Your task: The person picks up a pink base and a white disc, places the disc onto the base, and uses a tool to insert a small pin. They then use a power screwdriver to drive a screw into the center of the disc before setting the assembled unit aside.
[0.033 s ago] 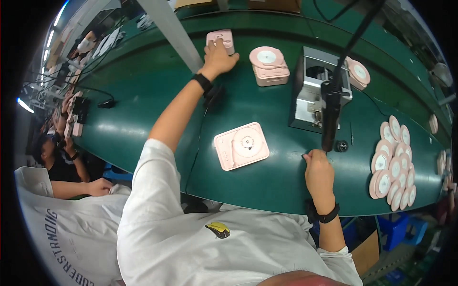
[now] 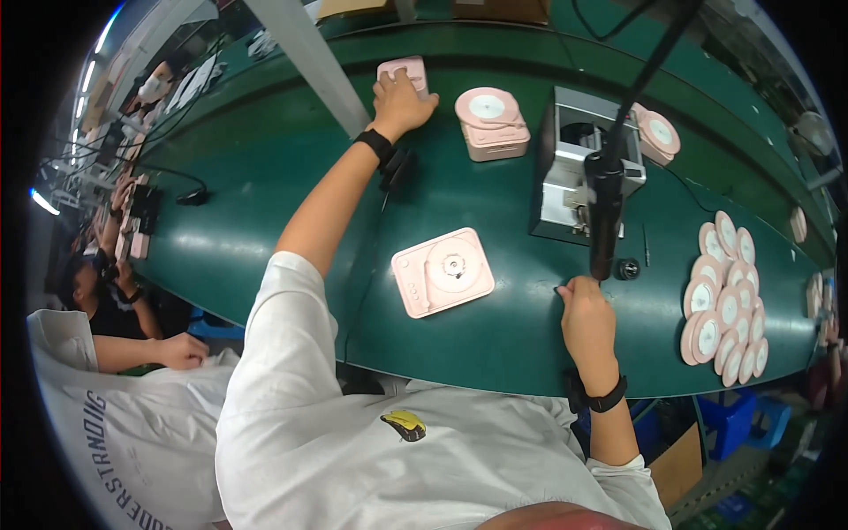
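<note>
Only cam view, slightly; L fingers on pink box, grip unclear; R fingers curled

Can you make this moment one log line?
left hand: on far pink box; right hand: curled at tip of black tool; pink case: flat on green table; pink-and-white discs: clustered right

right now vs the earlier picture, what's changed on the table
Nothing visibly moved on the table; the whole view just sits slightly further left. Nothing was visibly grabbed or released. The left hand stays on the far pink box, the right hand by the black tool; the discs stay put.
</note>
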{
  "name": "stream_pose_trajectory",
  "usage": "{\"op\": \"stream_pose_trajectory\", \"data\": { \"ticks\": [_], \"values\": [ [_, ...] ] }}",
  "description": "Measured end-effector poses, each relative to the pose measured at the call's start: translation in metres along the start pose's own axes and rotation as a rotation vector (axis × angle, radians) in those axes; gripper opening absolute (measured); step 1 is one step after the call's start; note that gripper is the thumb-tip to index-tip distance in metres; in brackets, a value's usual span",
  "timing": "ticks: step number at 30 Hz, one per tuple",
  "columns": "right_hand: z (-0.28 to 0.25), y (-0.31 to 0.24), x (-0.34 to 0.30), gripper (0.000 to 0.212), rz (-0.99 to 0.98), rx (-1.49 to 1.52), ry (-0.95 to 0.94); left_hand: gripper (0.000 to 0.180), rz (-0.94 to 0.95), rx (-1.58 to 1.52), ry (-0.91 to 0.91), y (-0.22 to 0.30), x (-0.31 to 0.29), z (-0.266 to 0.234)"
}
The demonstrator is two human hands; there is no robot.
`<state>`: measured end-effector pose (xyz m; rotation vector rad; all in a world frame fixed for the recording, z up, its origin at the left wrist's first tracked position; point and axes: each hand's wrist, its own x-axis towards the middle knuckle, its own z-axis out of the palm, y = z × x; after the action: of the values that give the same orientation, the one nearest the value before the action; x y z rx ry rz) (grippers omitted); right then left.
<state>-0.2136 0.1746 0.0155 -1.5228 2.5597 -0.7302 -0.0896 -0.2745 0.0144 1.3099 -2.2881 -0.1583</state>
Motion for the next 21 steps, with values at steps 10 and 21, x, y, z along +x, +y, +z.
{"op": "stream_pose_trajectory", "data": {
  "ticks": [10,21],
  "values": [
    [-0.122,0.021,0.071,0.016,0.103,0.758,-0.076,0.101,-0.382,0.015,-0.096,0.014,0.042,0.023],
    [-0.098,0.04,0.168,0.029,0.033,0.772,0.257,0.094,-0.095,-0.239,-0.256,0.004,-0.029,-0.046]
  ]
}}
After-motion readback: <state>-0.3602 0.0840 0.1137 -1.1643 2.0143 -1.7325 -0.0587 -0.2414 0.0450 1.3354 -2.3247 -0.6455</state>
